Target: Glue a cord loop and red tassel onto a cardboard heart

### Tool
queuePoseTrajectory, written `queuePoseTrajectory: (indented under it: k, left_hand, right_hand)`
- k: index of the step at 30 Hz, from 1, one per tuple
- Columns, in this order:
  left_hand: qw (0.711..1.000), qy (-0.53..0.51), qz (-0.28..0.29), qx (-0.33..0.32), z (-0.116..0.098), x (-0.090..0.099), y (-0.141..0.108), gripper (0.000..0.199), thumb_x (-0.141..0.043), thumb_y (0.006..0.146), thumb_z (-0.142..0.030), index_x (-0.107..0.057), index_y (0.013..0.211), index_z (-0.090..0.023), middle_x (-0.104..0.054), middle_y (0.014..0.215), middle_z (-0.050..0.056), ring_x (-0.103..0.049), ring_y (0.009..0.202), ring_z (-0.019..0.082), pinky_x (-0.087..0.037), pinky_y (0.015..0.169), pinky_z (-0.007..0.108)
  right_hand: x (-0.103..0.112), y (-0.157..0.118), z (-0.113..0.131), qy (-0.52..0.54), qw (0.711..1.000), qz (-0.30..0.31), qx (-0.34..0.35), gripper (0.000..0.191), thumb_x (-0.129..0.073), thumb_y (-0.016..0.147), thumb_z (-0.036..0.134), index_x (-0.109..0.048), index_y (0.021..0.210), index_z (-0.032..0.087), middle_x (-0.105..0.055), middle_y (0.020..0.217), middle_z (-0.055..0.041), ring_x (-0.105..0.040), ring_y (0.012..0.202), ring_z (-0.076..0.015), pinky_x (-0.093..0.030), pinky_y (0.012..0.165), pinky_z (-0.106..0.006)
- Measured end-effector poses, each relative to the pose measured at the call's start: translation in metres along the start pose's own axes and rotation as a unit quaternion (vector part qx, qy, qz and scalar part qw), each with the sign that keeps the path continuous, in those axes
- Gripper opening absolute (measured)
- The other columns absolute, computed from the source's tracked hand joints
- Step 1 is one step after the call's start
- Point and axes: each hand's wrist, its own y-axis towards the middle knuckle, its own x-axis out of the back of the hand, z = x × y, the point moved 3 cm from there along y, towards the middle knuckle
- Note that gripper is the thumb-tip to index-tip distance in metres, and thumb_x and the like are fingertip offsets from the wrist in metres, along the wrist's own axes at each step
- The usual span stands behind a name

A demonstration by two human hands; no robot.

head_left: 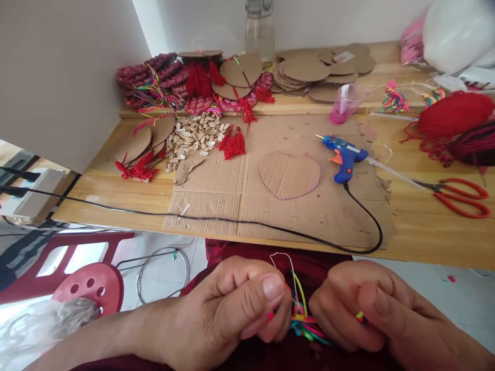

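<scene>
Wooden table (433,221), cardboard heart (290,175), hands (247,309) gripping colorful cords (305,327)

**Maroon clothing, bare forearms**

Maroon clothing (266,355) is worn across the lap, brighter red in one patch near its upper left edge. The left forearm (135,332) and right forearm (450,337) are seen uncovered. The left hand (243,304) and right hand (356,309) are ungloved, with short thumbnails.

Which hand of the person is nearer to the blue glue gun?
Right. The right hand is in front of the blue glue gun, on the person's side; the left hand is also on that side, but farther left.
</scene>
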Motion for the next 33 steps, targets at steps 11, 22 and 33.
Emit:
queuePoseTrajectory:
  k: [11,22,33]
  left_hand:
    - [0.971,-0.149,-0.092,-0.163,-0.018,0.036,0.055,0.053,-0.052,0.101,-0.045,-0.038,0.057,-0.017,-0.042,0.058,-0.001,-0.055,0.068,0.015,-0.041,0.074,0.028]
    - [0.927,-0.294,-0.132,-0.190,-0.032,0.054,0.073,0.053,-0.057,0.099,-0.039,-0.036,0.054,-0.018,-0.034,0.050,-0.003,-0.047,0.055,0.012,-0.041,0.058,0.022]
    - [0.947,-0.120,-0.213,-0.207,-0.022,0.067,0.087,0.041,-0.068,0.091,-0.044,-0.051,0.065,-0.017,-0.063,0.082,0.003,-0.061,0.081,0.015,-0.049,0.070,0.024]
  right_hand:
    - [0.012,0.027,0.047,-0.199,0.971,-0.032,0.128,0.047,-0.050,0.097,0.059,-0.047,0.068,0.023,-0.054,0.069,-0.0013,-0.053,0.072,-0.0191,-0.043,0.074,-0.038]
    - [0.046,0.024,0.059,-0.422,0.855,-0.253,0.165,0.026,-0.057,0.098,0.045,-0.065,0.081,0.026,-0.066,0.080,-0.0009,-0.061,0.083,-0.0203,-0.047,0.077,-0.033]
    - [0.051,0.062,0.051,-0.218,0.913,-0.282,0.201,0.018,-0.079,0.081,0.033,-0.065,0.083,0.022,-0.062,0.078,0.0026,-0.057,0.069,-0.0122,-0.050,0.064,-0.026]
